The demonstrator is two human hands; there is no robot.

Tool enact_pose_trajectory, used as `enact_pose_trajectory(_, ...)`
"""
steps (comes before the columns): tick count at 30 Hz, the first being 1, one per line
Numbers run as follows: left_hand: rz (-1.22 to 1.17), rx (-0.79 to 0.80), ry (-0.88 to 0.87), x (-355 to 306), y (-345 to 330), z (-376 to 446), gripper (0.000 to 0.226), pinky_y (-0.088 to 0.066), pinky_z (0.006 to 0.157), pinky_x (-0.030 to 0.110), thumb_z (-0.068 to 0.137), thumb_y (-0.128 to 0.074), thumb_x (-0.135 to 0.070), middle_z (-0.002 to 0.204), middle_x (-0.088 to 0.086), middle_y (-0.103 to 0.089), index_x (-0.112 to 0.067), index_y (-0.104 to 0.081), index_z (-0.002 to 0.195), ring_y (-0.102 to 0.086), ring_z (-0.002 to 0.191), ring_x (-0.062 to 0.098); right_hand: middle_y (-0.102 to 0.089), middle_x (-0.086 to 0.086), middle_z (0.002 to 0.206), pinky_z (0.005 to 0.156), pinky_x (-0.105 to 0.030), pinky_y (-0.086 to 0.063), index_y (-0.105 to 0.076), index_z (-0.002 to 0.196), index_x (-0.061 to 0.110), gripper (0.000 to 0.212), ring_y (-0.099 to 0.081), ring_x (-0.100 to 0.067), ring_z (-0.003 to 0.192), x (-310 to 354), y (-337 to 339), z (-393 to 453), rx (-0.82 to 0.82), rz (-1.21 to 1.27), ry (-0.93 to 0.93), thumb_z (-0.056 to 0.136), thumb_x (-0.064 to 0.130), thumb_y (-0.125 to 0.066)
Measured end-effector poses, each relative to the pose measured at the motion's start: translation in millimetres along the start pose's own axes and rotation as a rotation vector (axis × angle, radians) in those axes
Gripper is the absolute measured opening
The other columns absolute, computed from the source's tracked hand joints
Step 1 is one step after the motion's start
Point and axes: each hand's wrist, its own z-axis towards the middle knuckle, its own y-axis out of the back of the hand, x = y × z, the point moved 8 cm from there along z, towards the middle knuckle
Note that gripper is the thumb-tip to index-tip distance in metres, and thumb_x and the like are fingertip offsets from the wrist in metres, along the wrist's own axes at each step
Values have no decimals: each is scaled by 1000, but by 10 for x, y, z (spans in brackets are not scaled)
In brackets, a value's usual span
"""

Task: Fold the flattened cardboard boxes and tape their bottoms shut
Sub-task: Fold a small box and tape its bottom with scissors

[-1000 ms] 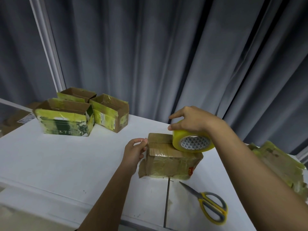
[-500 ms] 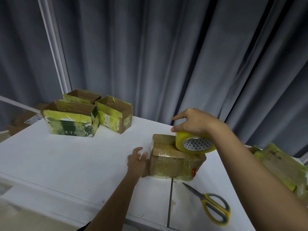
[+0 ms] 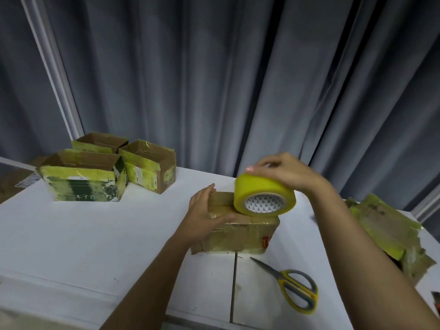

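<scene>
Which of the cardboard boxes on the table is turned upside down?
The brown cardboard box under the person's hands, closed side up with the yellow tape roll on it. The three green-printed boxes stand open-topped.

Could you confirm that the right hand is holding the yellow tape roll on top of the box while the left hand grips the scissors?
Not quite. The head view shows the left hand resting on the box, steadying it; the scissors lie untouched on the table in front of it. The right hand does hold the yellow tape roll on top of the box.
</scene>
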Motion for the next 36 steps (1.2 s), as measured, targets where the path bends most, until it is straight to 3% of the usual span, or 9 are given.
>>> enact_pose_trajectory(4, -18, -47, -29, -15, 5, 24, 85, -32, 103, 31, 74, -73, -46, 145, -6, -32, -28, -28, 143, -28, 130, 11, -67, -12, 89, 81, -34, -51, -70, 91, 6, 60, -63, -26, 88, -538, -49, -137, -81, 582, -58, 63, 60, -76)
enact_pose_trajectory(7, -11, -53, -29, 23, 13, 31, 77, -33, 102, 29, 74, -74, -44, 138, -10, -34, -29, -34, 139, -30, 124, 9, -61, -17, 87, 75, -34, -50, -64, 100, -8, 91, -59, -27, 80, -617, -182, -138, -90, 740, -39, 50, 66, -80)
enact_pose_trajectory(8, 4, -50, -41, 30, 14, 32, 74, -33, 102, 29, 74, -74, -44, 135, -11, -35, -31, -37, 136, -31, 122, 8, -61, -17, 87, 72, -33, -51, -63, 102, -10, 90, -60, -26, 78, -601, -210, -131, -100, 766, -36, 52, 63, -81)
enact_pose_trajectory(11, 18, -38, -60, 54, 16, 40, 61, -36, 102, 28, 74, -75, -45, 127, -13, -38, -36, -43, 125, -35, 119, 9, -65, -13, 85, 70, -31, -53, -67, 92, 5, 53, -62, -25, 78, -564, -217, -111, -115, 814, -57, 67, 49, -78)
enact_pose_trajectory(16, 41, -36, -73, 15, 8, 74, 58, -33, 97, 24, 74, -76, -43, 126, -12, -38, -36, -44, 122, -35, 119, 10, -57, -1, 58, 55, -24, -43, -61, 66, 12, 45, -56, -12, 55, -568, 210, -67, -138, 426, -44, 65, 55, -76)
enact_pose_trajectory(20, 52, -17, -67, 0, -3, 66, 60, -32, 97, 23, 73, -77, -42, 125, -12, -37, -37, -41, 121, -35, 119, 10, -60, -8, 64, 58, -30, -45, -65, 75, 1, 66, -60, -17, 61, -666, 454, -38, -149, -2, -62, 62, 66, -75)
enact_pose_trajectory(24, 91, -3, -55, 8, 15, 76, 62, -34, 96, 23, 72, -76, -45, 125, -12, -35, -39, -39, 122, -35, 118, 10, -68, -5, 78, 67, -35, -55, -71, 80, 12, 65, -65, -19, 72, -761, 469, -25, -126, -181, -135, 61, 74, -69)
enact_pose_trajectory(27, 118, 18, -40, 31, 20, 70, 64, -36, 95, 24, 70, -76, -48, 124, -12, -35, -40, -37, 120, -35, 116, 9, -64, 2, 77, 59, -29, -43, -68, 73, 17, 66, -57, -16, 74, -748, 540, -55, -123, -548, -160, 60, 82, -62)
enact_pose_trajectory(36, 221, 84, -63, 0, 24, 120, 70, -38, 95, 24, 63, -66, -66, 122, -13, -36, -39, -37, 120, -37, 114, 10, -69, -3, 91, 76, -36, -55, -73, 94, 13, 80, -58, -15, 74, -999, 463, 25, -106, -485, -212, 59, 84, -61)
